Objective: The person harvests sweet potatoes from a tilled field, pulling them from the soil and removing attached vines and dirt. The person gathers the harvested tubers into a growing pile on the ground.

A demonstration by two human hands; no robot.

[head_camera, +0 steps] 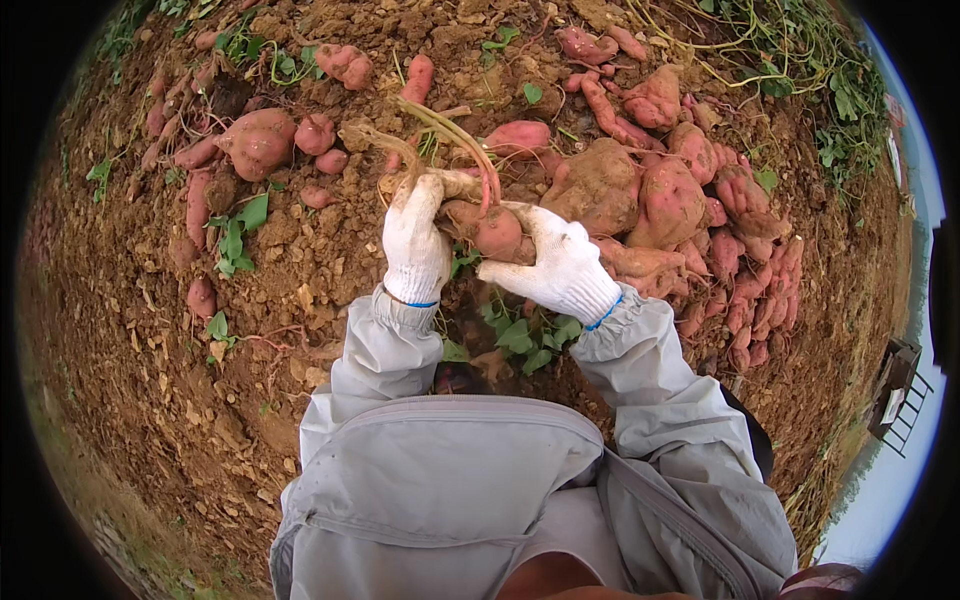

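Note:
Both my hands wear white knit gloves and meet at a reddish sweet potato with cut vine stems rising from it. My left hand is closed around the brown stem base at its left side. From the right, my right hand grips the tuber, thumb below and fingers partly hidden behind it. Just right of this hand lies a large soil-covered sweet potato, at the edge of a heap of pink-red sweet potatoes. Green leaves show on the soil below my hands.
Loose sweet potatoes lie on the cloddy brown soil to the left, among them a big round one and a small one. Leafy vines spread at the upper right. A dark structure with a ladder-like frame stands at the far right.

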